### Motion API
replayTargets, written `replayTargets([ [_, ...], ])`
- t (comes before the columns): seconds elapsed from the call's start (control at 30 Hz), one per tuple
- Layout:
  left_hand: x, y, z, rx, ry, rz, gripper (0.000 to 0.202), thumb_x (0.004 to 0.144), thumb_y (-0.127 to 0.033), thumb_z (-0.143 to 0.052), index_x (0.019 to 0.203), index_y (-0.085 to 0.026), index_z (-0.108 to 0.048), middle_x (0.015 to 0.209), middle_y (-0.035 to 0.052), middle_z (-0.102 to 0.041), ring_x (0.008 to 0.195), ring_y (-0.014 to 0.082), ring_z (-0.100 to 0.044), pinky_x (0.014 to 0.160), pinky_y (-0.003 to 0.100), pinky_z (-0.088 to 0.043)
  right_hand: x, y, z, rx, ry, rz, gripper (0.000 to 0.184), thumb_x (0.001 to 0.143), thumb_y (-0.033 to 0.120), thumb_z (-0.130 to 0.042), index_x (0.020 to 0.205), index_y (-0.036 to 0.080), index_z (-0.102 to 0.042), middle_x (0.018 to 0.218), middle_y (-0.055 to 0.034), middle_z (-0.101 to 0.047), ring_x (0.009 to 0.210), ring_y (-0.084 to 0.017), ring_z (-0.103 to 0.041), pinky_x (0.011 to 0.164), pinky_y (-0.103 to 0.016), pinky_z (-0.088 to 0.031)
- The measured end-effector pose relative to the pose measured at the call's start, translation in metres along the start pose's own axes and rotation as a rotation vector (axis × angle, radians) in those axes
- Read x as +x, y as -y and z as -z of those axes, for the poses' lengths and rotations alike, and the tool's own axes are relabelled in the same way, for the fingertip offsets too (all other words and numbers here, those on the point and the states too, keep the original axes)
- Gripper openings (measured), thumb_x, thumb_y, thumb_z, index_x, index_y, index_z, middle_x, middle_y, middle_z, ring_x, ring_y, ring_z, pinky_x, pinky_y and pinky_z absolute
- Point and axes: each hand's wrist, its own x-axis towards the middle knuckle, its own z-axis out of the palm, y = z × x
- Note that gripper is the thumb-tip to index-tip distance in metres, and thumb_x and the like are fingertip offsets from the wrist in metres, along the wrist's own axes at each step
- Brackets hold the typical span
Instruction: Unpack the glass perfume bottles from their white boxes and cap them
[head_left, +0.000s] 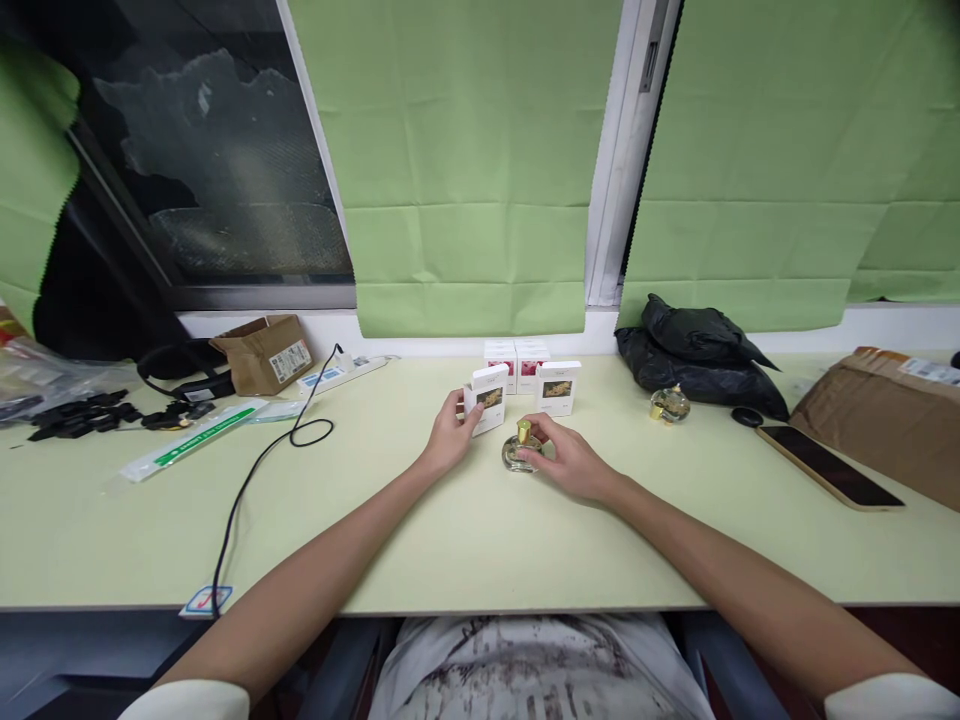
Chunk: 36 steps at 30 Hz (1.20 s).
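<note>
White carton: upright, long axis vertical, clamped by left hand fingers. Perfume bottle: upright on tabletop, gold cap up, gripped by right hand fingers.

Clear glossy glass bottle with shiny gold metallic cap; beside it, matt white cardboard box; smooth matt desk.

bright even indoor light | soft shadows | sharp centre | edges bowed, wide-angle
</note>
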Motion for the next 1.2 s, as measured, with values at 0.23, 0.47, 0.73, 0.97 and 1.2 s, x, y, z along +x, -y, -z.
replayTargets([
  [0.23, 0.0, 0.0, -0.001, -0.015, -0.004, -0.009, 0.04, 0.096, -0.051, -0.061, 0.125, -0.024, -0.055, 0.136, 0.0116, -0.063, 0.119, 0.0257, -0.063, 0.092, 0.041, -0.058, 0.0, -0.001, 0.0, -0.028, 0.005, -0.002, 0.042, 0.096, 0.042, -0.066, 0.133, 0.028, -0.054, 0.114, -0.0053, -0.069, 0.104, -0.023, -0.064, 0.088, -0.036, -0.051],
  [0.47, 0.001, -0.003, -0.002, -0.055, 0.003, 0.007, 0.045, 0.092, -0.054, -0.067, 0.121, -0.023, -0.052, 0.132, 0.012, -0.063, 0.117, 0.025, -0.064, 0.087, 0.038, -0.06, 0.001, -0.001, -0.001, -0.031, -0.049, 0.029, 0.038, 0.097, 0.041, -0.065, 0.131, 0.027, -0.055, 0.11, -0.0046, -0.069, 0.099, -0.022, -0.065, 0.089, -0.037, -0.051],
  [0.73, -0.002, -0.008, 0.004, 0.129, 0.0, -0.109, 0.039, 0.096, -0.044, -0.064, 0.127, -0.023, -0.052, 0.127, 0.0098, -0.066, 0.115, 0.0251, -0.064, 0.097, 0.041, -0.053, 0.002, -0.003, 0.0, -0.061, -0.048, 0.049, 0.037, 0.096, 0.041, -0.067, 0.13, 0.028, -0.057, 0.11, -0.0042, -0.068, 0.098, -0.022, -0.063, 0.087, -0.036, -0.05],
  [0.97, -0.006, -0.018, 0.01, 0.369, -0.016, -0.35, 0.035, 0.099, -0.025, -0.055, 0.134, -0.027, -0.055, 0.131, 0.0086, -0.062, 0.124, 0.0274, -0.056, 0.107, 0.044, -0.044, 0.003, -0.007, 0.0, -0.134, -0.028, 0.067, 0.025, 0.098, 0.045, -0.067, 0.113, 0.025, -0.064, 0.101, -0.0047, -0.066, 0.094, -0.023, -0.059, 0.082, -0.035, -0.048],
  [1.2, -0.004, -0.016, 0.012, 0.444, 0.043, -0.447, 0.044, 0.092, -0.011, -0.055, 0.133, -0.027, -0.057, 0.136, 0.0071, -0.062, 0.13, 0.0273, -0.054, 0.111, 0.045, -0.043, 0.002, -0.008, 0.001, -0.146, -0.034, 0.112, 0.023, 0.1, 0.048, -0.064, 0.106, 0.025, -0.064, 0.098, -0.0052, -0.066, 0.097, -0.025, -0.056, 0.086, -0.039, -0.048],
])
